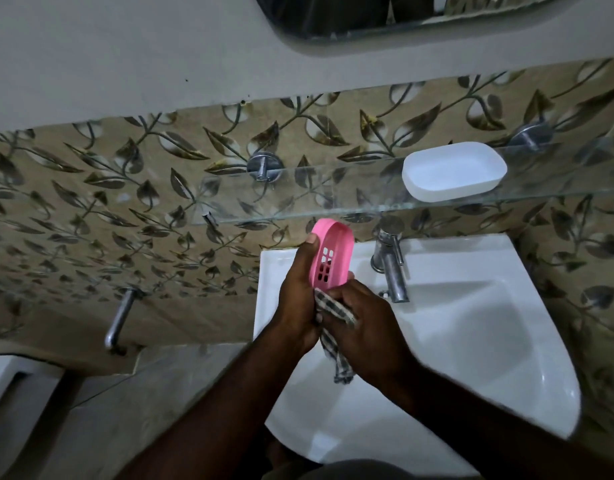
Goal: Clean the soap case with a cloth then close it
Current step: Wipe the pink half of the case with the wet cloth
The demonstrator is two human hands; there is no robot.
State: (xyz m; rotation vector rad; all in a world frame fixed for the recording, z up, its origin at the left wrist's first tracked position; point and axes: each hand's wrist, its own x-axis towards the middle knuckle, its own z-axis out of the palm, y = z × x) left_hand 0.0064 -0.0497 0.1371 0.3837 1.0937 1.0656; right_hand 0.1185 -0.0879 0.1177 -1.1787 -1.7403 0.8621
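Observation:
My left hand (pixel 300 289) grips a pink soap case part (pixel 335 254) with drain slots, held upright above the left rim of the sink, its hollow side facing me. My right hand (pixel 362 325) holds a checked cloth (pixel 335 336) pressed against the lower end of the pink part; the cloth's tail hangs down between my hands. A white soap case half (pixel 454 171) lies hollow side up on the glass shelf, apart from both hands.
A white sink (pixel 471 334) with a chrome tap (pixel 390 263) is below my hands. The glass shelf (pixel 298 206) on metal pegs juts out just above the pink part. A metal pipe (pixel 120 318) sticks out of the leaf-patterned tiles at left. A mirror is overhead.

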